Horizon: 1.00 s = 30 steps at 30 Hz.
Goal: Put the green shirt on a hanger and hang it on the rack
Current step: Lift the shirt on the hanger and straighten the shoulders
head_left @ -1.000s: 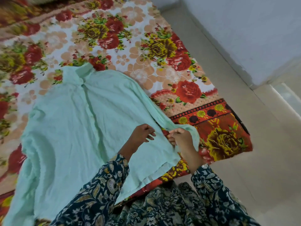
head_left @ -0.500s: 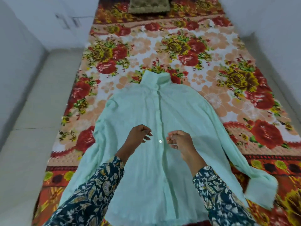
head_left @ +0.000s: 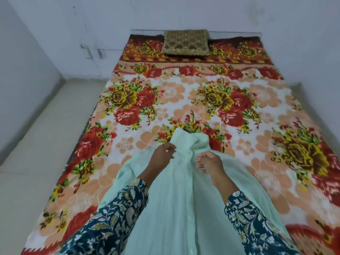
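The pale green shirt (head_left: 184, 199) lies front-up on the floral bedspread (head_left: 184, 100), its collar pointing toward the far end. The collar area is rumpled and bunched between my hands. My left hand (head_left: 162, 155) is curled on the fabric just left of the button placket, below the collar. On the right side of the placket, at about the same height, my right hand (head_left: 209, 161) has its fingers closed on the cloth. Both forearms wear dark blue floral sleeves. No hanger or rack is in view.
A brown-gold patterned cushion (head_left: 185, 42) rests at the head of the bed against the white wall. Pale tiled floor (head_left: 36, 162) runs along the left side of the bed. White walls close in on the left and behind.
My hands have moved up the shirt front from mid-placket to just below the collar. The collar, flat before, is now bunched. The view has tilted up to show the whole bed.
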{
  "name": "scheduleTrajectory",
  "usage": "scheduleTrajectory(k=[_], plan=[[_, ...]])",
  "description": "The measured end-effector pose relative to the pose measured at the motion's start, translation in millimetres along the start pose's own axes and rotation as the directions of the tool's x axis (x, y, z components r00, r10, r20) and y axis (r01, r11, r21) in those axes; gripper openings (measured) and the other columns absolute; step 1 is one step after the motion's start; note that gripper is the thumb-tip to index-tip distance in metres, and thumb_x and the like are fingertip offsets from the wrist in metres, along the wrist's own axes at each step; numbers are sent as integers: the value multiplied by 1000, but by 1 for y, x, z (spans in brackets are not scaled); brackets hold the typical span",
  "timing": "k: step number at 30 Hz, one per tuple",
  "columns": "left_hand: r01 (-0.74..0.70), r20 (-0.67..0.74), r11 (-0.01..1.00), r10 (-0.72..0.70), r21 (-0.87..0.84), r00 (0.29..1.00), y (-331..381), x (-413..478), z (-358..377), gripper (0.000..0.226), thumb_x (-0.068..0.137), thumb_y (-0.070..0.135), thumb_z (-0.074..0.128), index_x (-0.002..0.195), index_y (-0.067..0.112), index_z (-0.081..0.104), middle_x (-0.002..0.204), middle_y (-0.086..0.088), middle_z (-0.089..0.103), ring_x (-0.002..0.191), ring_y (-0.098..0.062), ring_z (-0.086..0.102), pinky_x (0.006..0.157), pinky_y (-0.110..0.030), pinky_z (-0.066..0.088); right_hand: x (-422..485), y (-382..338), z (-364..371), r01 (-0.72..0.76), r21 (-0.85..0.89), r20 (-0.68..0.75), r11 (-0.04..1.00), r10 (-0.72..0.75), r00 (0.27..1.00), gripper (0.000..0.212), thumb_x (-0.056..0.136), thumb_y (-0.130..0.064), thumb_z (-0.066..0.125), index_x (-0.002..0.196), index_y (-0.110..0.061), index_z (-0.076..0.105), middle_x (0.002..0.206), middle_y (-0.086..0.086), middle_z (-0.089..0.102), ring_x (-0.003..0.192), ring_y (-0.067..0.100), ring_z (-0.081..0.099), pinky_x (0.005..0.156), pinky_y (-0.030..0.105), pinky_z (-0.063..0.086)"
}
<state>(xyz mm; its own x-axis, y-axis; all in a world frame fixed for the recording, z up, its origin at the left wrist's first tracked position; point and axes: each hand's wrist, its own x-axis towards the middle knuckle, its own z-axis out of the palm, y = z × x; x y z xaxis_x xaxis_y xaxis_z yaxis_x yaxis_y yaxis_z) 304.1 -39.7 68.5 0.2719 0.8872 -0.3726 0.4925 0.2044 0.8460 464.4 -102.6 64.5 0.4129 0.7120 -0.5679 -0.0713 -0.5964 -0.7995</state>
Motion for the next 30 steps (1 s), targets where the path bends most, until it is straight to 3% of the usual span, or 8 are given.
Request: scheduleTrajectory(k=[5, 7, 10, 15, 20, 22, 26, 30], plan=[[-151, 20, 894, 158, 421, 987, 11, 125, 19, 32, 94, 11, 38, 115, 18, 60, 82, -11, 63, 58, -22, 52, 50, -26, 35, 127, -30, 8, 171, -425, -143, 889, -252, 957, 20, 89, -19, 48, 72, -16, 58, 73, 3, 55, 74, 22, 53, 58, 27, 35], [-206, 103, 760, 181, 617, 978, 15, 160, 36, 33, 96, 19, 35, 120, 23, 56, 98, -10, 65, 77, -27, 60, 57, -26, 39, 166, -33, 9, 127, -604, -201, 787, -304, 931, 20, 85, -26, 50, 70, -13, 55, 77, 9, 58, 85, 29, 58, 62, 30, 40], [-238, 208, 564, 119, 791, 971, 8, 204, 68, 34, 98, 37, 31, 119, 21, 53, 110, -9, 64, 99, -28, 60, 73, -34, 46, 211, -27, 14, -123, -662, -303, 739, -113, 946, 37, 82, -29, 57, 111, -7, 57, 114, 16, 60, 109, 35, 55, 83, 36, 47], [-175, 154, 512, 83, 841, 985, -10, 229, 65, 38, 98, 38, 32, 115, 18, 59, 102, -8, 63, 94, -27, 61, 67, -35, 48, 239, -19, 9, -219, -606, -191, 764, 127, 973, 35, 86, -17, 59, 115, 3, 57, 111, 17, 63, 103, 34, 61, 75, 35, 51], [115, -110, 807, -63, 579, 992, -29, 229, 34, 42, 84, 30, 62, 54, 8, 44, 58, -6, 46, 67, -27, 53, 58, -32, 39, 248, -16, -14, -252, -284, -45, 925, 250, 967, 55, 78, -10, 71, 124, 9, 49, 107, 16, 53, 112, 36, 55, 89, 40, 48], [297, -165, 931, -265, 213, 950, -34, 225, 29, 35, 79, 15, 70, 56, 5, 45, 56, -7, 46, 58, -25, 51, 58, -32, 42, 243, -17, -18, -225, -263, -16, 938, 229, 973, 59, 75, -16, 76, 123, 7, 49, 110, 10, 51, 116, 35, 51, 89, 40, 47], [497, 11, 722, -562, -482, 827, -35, 222, 21, 23, 86, -6, 55, 108, -10, 49, 94, -16, 49, 99, -33, 52, 81, -40, 42, 236, -28, -11, -167, -240, 26, 956, 178, 984, 29, 83, -16, 68, 100, -1, 50, 92, 10, 53, 82, 25, 50, 61, 32, 42], [575, 168, 511, -636, -639, 753, -44, 225, 13, 19, 86, -12, 28, 85, -1, 43, 92, -13, 39, 94, -29, 43, 90, -48, 43, 238, -35, -14, -358, -123, 54, 926, 366, 929, 18, 94, -7, 43, 78, -3, 50, 73, 8, 47, 63, 18, 43, 48, 27, 35]])
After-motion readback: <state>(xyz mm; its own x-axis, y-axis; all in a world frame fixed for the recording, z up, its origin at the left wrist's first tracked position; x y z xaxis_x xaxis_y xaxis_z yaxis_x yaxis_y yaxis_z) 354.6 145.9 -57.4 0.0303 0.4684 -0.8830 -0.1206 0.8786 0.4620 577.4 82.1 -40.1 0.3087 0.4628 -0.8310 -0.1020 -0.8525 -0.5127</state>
